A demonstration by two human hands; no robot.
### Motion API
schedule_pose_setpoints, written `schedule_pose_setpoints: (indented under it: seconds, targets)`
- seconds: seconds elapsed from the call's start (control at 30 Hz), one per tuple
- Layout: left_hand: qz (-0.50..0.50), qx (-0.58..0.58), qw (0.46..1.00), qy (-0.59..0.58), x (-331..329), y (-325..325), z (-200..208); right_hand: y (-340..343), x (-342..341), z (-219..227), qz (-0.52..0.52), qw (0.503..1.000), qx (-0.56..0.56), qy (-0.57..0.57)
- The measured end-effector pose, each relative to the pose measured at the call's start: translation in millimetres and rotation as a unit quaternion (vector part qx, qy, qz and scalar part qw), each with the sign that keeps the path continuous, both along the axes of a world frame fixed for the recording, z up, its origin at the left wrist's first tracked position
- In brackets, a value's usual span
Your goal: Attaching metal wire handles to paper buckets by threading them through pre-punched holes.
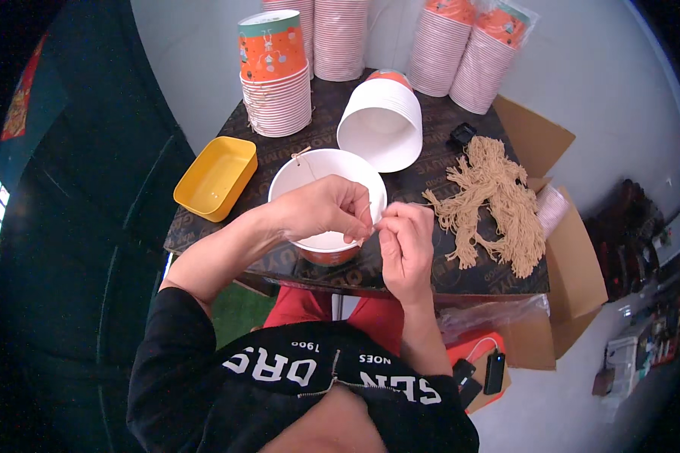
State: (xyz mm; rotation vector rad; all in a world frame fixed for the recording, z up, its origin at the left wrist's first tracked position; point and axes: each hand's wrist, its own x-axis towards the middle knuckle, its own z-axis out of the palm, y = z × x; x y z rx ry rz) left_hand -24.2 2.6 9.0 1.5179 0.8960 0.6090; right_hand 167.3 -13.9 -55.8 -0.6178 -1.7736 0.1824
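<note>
A white paper bucket (283, 177) with an orange outside stands upright at the table's front edge. A tan string (301, 154) is knotted at its far left rim, and a strand runs down inside. My left hand (329, 208) reaches over the bucket's mouth, thumb and fingers pinched at the right part of the rim. Close beside it, just outside the rim, my right hand (406, 241) is also pinched. Both seem to hold a thin string at the rim; the fingers mostly hide it.
Behind lies a white paper bucket (389, 132) on its side. A yellow tub (217, 177) sits left, a bundle of tan strings (495, 204) right. Stacked buckets (277, 98) and wrapped stacks (440, 53) line the back. An open cardboard box (578, 264) stands beside the dark table (261, 147).
</note>
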Motion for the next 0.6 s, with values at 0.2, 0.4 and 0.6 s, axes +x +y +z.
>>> schedule_pose_setpoints:
  seconds: [0.2,0.4,0.6]
  targets:
    - [0.015,0.056,0.998,0.033,1.2,-6.5,-3.0,5.6,2.0,0.0,-0.018,0.998,0.005,-0.06]
    - [0.097,0.334,0.93,0.123,10.4,-26.8,-10.0,1.6,-2.7,3.2,0.013,0.997,-0.064,-0.047]
    - [0.128,0.497,0.843,0.161,13.3,-35.2,-18.4,0.3,-4.1,8.0,0.023,0.993,-0.099,-0.054]
